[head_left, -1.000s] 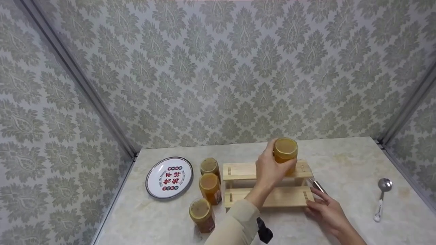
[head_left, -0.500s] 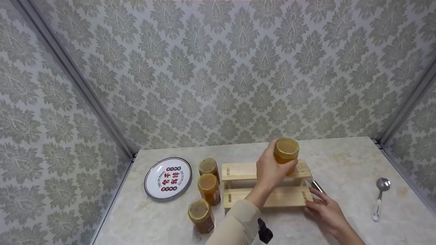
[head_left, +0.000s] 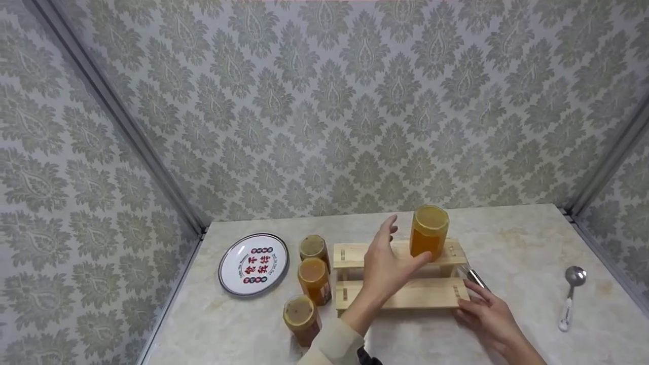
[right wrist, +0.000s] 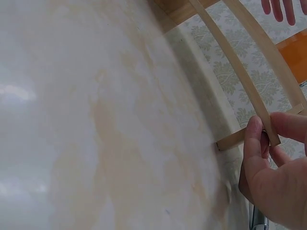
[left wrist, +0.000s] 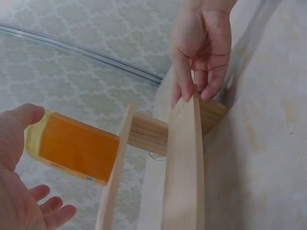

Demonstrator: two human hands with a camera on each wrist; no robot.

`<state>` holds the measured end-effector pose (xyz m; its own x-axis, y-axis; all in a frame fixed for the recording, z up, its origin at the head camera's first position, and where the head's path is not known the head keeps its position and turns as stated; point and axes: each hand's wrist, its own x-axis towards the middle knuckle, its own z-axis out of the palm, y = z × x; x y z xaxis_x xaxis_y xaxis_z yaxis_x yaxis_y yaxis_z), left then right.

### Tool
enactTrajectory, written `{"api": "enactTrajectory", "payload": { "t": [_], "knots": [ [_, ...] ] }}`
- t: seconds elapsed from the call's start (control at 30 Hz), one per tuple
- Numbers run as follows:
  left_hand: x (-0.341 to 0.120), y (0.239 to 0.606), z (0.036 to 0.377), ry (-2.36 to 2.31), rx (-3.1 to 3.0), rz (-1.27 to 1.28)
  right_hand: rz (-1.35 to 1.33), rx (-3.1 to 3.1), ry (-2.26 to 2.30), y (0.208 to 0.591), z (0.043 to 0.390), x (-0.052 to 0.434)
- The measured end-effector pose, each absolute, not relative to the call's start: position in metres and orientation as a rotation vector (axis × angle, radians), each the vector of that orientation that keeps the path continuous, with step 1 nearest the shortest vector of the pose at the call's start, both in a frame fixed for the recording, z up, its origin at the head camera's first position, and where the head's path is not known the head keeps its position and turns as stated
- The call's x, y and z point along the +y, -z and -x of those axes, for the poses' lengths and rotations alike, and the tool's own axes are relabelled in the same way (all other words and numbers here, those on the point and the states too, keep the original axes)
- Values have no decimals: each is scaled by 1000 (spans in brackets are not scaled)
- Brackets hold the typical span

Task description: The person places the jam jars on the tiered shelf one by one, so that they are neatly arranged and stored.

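Observation:
An orange jar (head_left: 430, 233) stands upright on the upper tier of a two-tier wooden rack (head_left: 426, 294), toward its right end. Just left of the jar is my left hand (head_left: 388, 266), its fingers spread and the thumb reaching in front of the jar's base. In the left wrist view, a gap shows between the lower fingers and the jar (left wrist: 79, 146). My right hand (head_left: 489, 314) pinches the right end of the lower shelf between thumb and fingers, as the right wrist view shows at the shelf's corner (right wrist: 274, 139).
Several jars line up left of the rack: a brown one (head_left: 313, 248), an orange one (head_left: 314, 281) and another brown one (head_left: 301, 319). A printed plate (head_left: 233, 268) lies farther left. A whisk handle (head_left: 476, 279) shows behind my right hand; a spoon (head_left: 570, 291) lies at right.
My left hand has let go of the orange jar and drawn back to the left, its fingers opening. The jar stays on the upper tier. My right hand keeps its hold on the rack.

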<state>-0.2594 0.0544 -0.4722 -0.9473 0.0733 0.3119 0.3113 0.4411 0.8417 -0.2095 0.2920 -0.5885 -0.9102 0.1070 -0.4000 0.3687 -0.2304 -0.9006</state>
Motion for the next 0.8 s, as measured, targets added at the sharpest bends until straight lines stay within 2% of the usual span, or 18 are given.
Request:
{"api": "enactTrajectory", "payload": {
  "t": [0.5, 0.8],
  "knots": [
    [-23, 457, 207, 1546, -2335, 376, -587, 1818, 2265, 589, 210, 293],
    [-71, 475, 184, 1411, -2285, 270, -587, 1798, 2270, 588, 209, 293]
  ]
}}
